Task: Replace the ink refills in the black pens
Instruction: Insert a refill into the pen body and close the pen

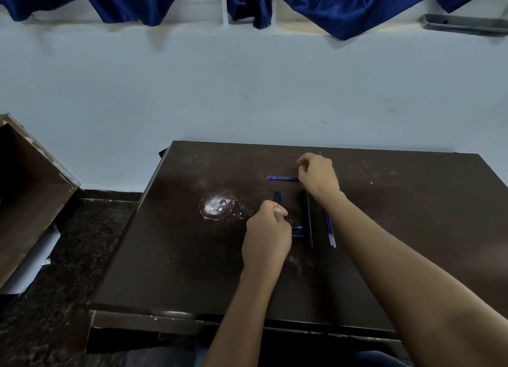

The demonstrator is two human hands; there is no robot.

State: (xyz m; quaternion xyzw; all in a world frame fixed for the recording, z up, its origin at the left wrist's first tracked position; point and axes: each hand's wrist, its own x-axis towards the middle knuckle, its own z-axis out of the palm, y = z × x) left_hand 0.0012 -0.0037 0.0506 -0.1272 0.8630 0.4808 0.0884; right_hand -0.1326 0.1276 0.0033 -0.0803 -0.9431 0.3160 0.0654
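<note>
Pale wall (247, 91) behind, blue curtain (343, 6) hanging above it. Dark bench (178, 256) bears a white scuffed patch (217, 205) left of the work. Left hand (268, 234) is clenched round a black pen barrel (278, 197), its end projecting on the far side. Right hand (319, 174) pinches the right end of a blue refill (281, 178) lying far on the bench. Second black pen (308, 221) lies between the forearms, spare refills (329, 229) just right of it, partly under the right forearm

Left of the black pen (308, 218), my left hand (268, 229) grips a pen barrel (278, 196), hiding all but its tip. Beyond the pen, the blue refill (281, 178) vanishes under my right hand (319, 174); whether I'm pinching it is unclear. Right of the pen, the spare refills (330, 230) lose their far ends under my wrist.
</note>
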